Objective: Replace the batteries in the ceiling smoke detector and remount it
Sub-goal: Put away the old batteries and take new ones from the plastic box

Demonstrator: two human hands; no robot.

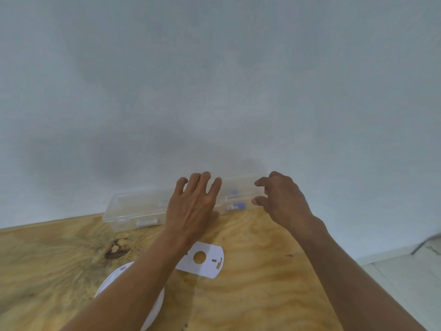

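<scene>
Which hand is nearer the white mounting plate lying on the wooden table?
Left. The left hand is just beyond the white mounting plate, its forearm crossing the plate's left edge. The right hand is farther off to the right, at the clear plastic box.

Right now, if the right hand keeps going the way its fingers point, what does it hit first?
Probably the clear plastic box: the right hand has curled fingers aimed at its right end, already close. Depth unclear.

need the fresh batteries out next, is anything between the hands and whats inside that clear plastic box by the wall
Yes. The clear plastic box looks closed, so its transparent lid covers the small blue and white items inside. The left hand is spread over its middle and the right hand hovers at its right end; nothing else intervenes.
</scene>
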